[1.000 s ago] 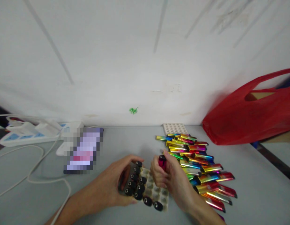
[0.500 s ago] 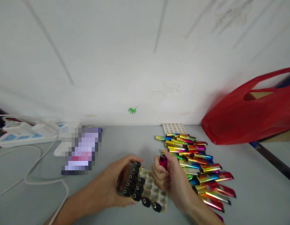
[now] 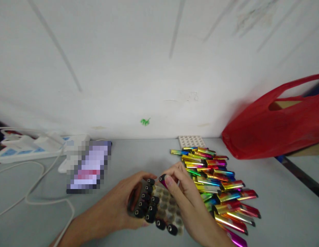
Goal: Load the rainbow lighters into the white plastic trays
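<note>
Low middle of frame: your right hand [image 3: 187,197] pinched purple stick [image 3: 163,183], black tip [image 3: 161,177] poking past thumb [image 3: 174,188]. Your left hand [image 3: 122,202] held holey tray [image 3: 164,204] by left side.

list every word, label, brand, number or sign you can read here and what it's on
No text can be read anywhere in this view.
Phone screen: pixelated, unreadable.
Green mark on the wall: a scribble, no letters I can make out.
Shiny pieces in the pile: any print is too small or blurred.
Piece in the right hand: nothing legible.
Red bag: no lettering visible on the side shown.
</note>
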Motion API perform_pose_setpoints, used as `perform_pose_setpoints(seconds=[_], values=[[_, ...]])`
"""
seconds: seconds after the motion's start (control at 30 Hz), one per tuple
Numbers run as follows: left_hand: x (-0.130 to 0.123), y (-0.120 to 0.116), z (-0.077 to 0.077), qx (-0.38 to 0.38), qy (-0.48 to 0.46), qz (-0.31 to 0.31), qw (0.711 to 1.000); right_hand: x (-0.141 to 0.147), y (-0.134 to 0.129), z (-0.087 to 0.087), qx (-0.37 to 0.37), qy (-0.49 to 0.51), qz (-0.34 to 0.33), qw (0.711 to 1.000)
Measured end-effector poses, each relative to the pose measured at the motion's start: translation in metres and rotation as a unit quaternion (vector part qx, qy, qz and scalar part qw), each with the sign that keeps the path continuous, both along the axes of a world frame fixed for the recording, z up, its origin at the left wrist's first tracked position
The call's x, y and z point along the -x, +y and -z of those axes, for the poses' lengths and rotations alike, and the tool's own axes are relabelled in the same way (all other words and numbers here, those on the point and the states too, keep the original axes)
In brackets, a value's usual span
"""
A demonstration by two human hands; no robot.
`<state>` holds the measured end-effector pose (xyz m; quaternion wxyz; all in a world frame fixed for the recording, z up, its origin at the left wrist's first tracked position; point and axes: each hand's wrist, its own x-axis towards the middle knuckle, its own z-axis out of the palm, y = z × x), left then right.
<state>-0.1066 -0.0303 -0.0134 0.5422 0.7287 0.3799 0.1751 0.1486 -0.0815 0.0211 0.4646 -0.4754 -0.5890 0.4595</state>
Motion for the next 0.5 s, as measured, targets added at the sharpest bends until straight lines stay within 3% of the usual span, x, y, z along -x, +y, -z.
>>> perform_pose_setpoints(seconds=[0.17, 0.5], values=[[-0.003, 0.001, -0.004, 0.003, -0.009, 0.008, 1.0, 0.0, 0.001, 0.002, 0.01, -0.042, 0.006, 0.999], [0.0, 0.001, 0.006, -0.042, 0.0, 0.005, 0.999, -0.006, 0.004, -0.002, -0.132, -0.163, -0.058, 0.976]])
